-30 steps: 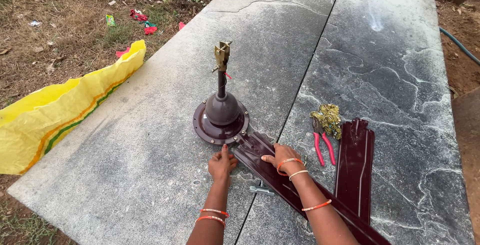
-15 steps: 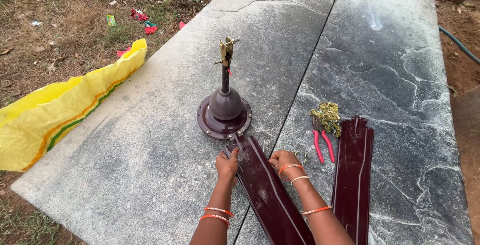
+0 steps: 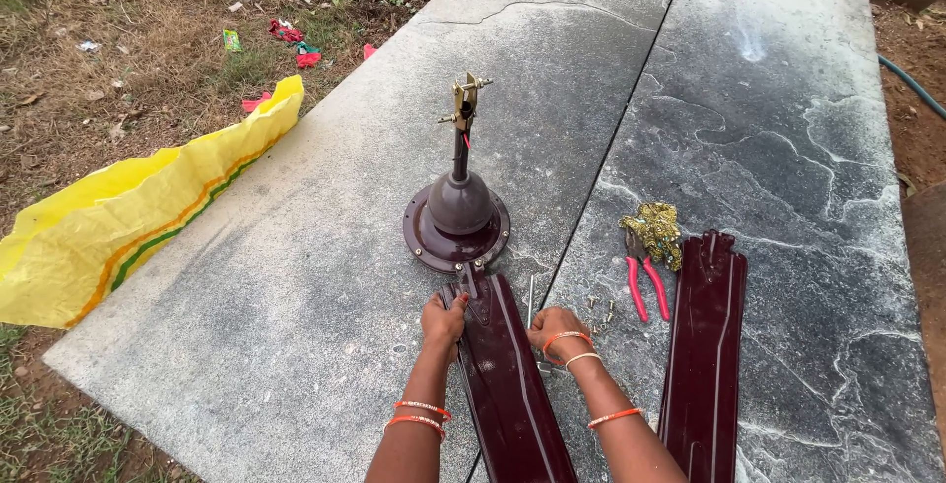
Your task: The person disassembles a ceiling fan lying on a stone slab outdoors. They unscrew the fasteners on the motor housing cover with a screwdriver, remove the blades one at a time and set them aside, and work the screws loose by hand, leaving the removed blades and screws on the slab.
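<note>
Gripping the dark maroon fan blade (image 3: 507,375) near its far end, both hands were closed on its edges: the left hand (image 3: 443,318) on the left edge, the right hand (image 3: 555,328) on the right edge. The blade lay flat on the stone tabletop (image 3: 296,276) between the two forearms. Its long axis ran from the person away toward the fan motor (image 3: 457,222), and its narrow bracket end pointed at the motor's round base and touched it. The left hand was a little nearer to this joint. Some small screws (image 3: 599,310) lay just beside the right hand. Farther right, a second blade (image 3: 705,345) lay almost parallel, with red-handled pliers (image 3: 642,284) near it. The motor's rod stood upright.
</note>
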Tool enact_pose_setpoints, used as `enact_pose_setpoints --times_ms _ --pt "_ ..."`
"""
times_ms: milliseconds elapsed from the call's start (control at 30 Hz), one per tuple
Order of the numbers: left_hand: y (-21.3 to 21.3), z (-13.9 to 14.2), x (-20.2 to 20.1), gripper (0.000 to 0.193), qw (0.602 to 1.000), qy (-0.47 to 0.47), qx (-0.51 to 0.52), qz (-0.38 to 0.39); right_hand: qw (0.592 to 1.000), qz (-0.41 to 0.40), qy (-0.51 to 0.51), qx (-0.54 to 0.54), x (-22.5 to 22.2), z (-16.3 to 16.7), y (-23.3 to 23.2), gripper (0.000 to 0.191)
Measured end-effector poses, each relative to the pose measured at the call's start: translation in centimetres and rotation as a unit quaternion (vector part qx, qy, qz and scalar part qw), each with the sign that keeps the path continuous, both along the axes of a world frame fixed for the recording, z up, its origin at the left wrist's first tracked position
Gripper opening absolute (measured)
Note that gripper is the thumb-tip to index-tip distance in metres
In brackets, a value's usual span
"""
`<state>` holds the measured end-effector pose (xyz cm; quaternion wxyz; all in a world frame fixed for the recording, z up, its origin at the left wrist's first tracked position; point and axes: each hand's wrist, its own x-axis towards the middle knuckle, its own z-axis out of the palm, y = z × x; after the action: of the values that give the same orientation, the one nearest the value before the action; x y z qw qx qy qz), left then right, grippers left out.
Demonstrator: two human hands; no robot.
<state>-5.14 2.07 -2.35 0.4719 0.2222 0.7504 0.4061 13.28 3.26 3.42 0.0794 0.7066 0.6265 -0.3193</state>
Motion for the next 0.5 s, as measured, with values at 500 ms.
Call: enact_pose_setpoints --times_ms 500 --pt "-0.7 0.2 -1.2 0.076 0.994 0.080 -0.037 -0.064 0.983 -0.038 0.166 0.069 2.8 -0.3 3.3 0.031"
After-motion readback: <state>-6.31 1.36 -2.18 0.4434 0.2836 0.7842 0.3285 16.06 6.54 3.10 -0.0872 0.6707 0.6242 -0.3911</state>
